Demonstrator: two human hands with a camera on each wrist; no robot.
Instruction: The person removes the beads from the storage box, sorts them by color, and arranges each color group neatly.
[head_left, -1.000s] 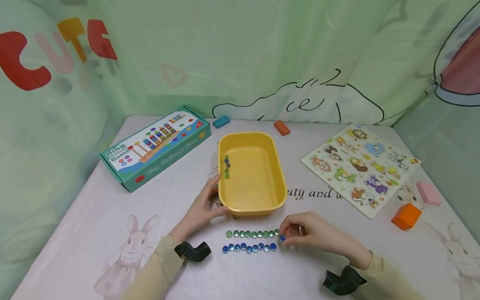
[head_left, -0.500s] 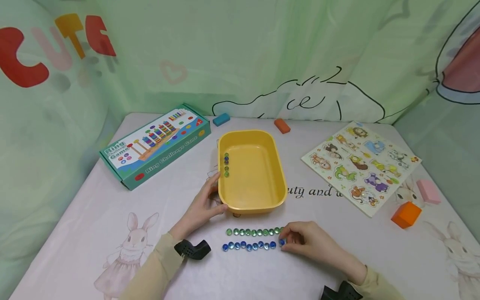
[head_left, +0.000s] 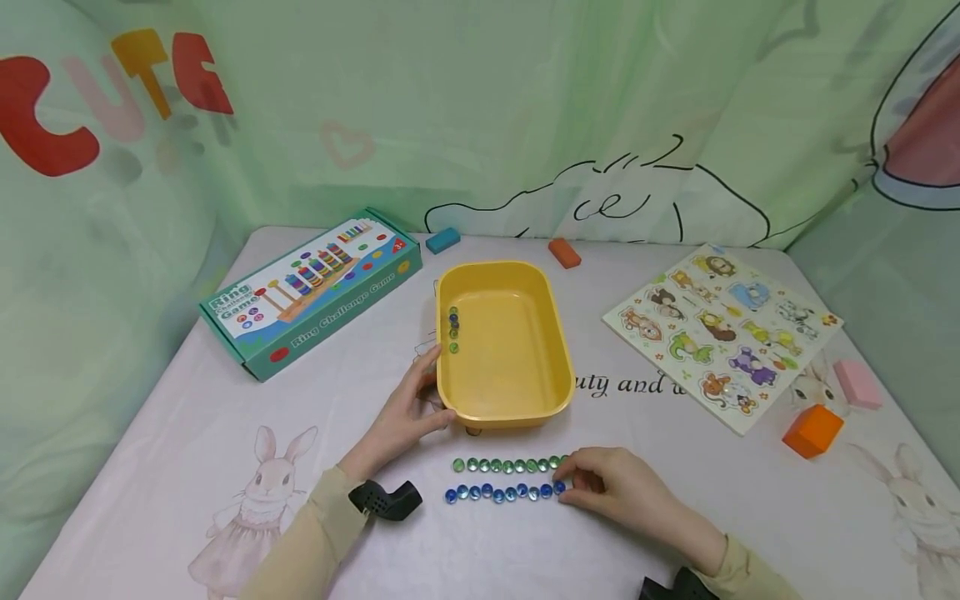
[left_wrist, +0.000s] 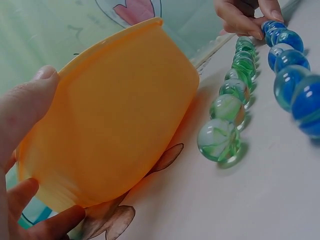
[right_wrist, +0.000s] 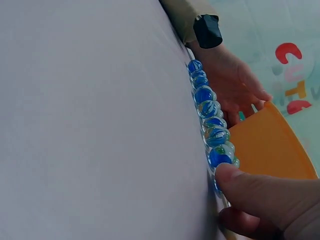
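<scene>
Looking down from the head camera, a person's two hands work at a pale table (head_left: 150, 467) printed with rabbits. The left hand (head_left: 408, 408) holds the near-left corner of a yellow tub (head_left: 558, 367), thumb on the side wall and fingers curled under the front edge. The right hand (head_left: 607, 483) sits at the right end of two marble rows just in front of the tub, fingertips curled onto the last blue marble (head_left: 558, 487); whether it pinches the marble or only touches it cannot be told.

The left wrist view shows what the head view hides — the thumb pressed flat on the tub's outer wall and fingers tucked beneath its base. The right wrist view shows the blue marbles touching one another in a tight line.

Counted from above: about nine green marbles in the green row (head_left: 506, 465), about ten in the blue row (head_left: 498, 493), and four marbles (head_left: 453, 331) inside the tub against its left wall. Around them lie one game box (head_left: 307, 287), one animal puzzle board (head_left: 720, 333), and four blocks — teal, orange-red, orange, pink.

The rows lie close to the tub's front edge; open tabletop spreads below them and to the near left.
</scene>
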